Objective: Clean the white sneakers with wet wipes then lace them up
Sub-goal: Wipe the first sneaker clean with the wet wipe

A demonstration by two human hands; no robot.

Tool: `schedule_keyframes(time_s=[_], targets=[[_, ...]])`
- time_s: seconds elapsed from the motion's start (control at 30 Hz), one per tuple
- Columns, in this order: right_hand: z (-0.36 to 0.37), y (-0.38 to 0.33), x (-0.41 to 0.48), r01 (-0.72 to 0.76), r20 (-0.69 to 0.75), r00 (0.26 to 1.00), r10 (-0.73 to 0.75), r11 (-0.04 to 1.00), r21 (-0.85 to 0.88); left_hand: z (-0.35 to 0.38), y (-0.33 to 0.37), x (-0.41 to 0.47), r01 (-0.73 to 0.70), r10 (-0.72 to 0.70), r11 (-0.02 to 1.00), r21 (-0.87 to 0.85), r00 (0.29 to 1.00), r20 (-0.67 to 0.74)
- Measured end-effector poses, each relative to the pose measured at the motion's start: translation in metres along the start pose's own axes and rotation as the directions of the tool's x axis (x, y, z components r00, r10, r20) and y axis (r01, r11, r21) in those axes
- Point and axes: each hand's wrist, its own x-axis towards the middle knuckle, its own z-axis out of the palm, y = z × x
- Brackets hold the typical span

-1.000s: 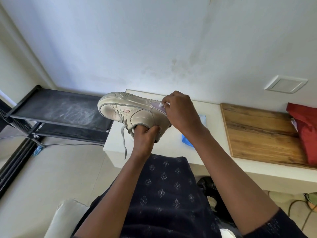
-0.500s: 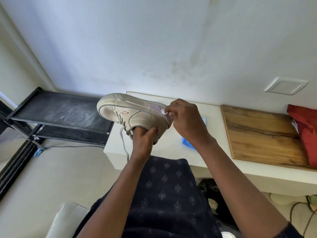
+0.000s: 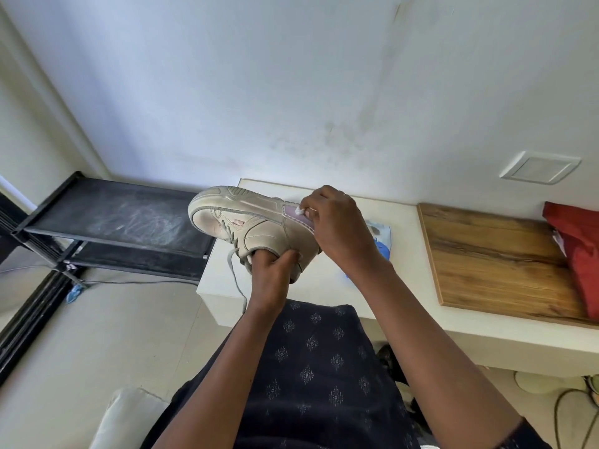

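Note:
A dirty white sneaker (image 3: 249,222) is held on its side above the left end of the white shelf (image 3: 402,222), toe pointing left. My left hand (image 3: 272,270) grips it from below, fingers inside the opening. A grey lace (image 3: 235,280) hangs down from it. My right hand (image 3: 337,228) pinches a small wad of wet wipe (image 3: 299,211) against the pinkish heel panel. A blue wet wipe packet (image 3: 382,241) lies on the shelf, mostly hidden behind my right hand.
A dusty black shoe rack (image 3: 123,218) stands at the left. A wooden board (image 3: 496,257) lies on the shelf at the right with a red cloth (image 3: 577,251) on its far end. Dark items sit under the shelf.
My right hand slid the wipe a little along the heel panel. The sneaker and my left hand stayed almost still.

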Motion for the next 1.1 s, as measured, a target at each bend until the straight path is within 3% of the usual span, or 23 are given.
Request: schedule_keyframes(time_s=[0.17,0.37,0.63,0.8,1.1], targets=[[-0.002,0.005,-0.014,0.080,-0.214,0.975,-0.060,0.993,0.088,0.004,0.014,0.000,0.042,-0.037,0.954,-0.295,0.999,0.021],[-0.005,0.000,-0.022,0.092,-0.404,0.914,-0.022,0.984,0.154,0.009,0.027,0.000,0.067,-0.087,0.886,-0.458,0.996,-0.023],[0.002,-0.011,-0.015,0.002,-0.430,0.901,0.064,0.988,0.153,0.004,0.031,0.004,0.109,-0.125,0.844,-0.526,0.992,0.005],[0.006,-0.021,-0.009,0.007,-0.357,0.934,-0.024,0.999,-0.050,0.006,0.029,0.000,0.096,-0.088,0.858,-0.505,0.995,0.040],[0.005,-0.024,-0.006,0.106,-0.213,0.969,-0.128,0.988,-0.108,0.005,0.026,-0.007,0.110,-0.066,0.874,-0.474,0.992,0.110]])
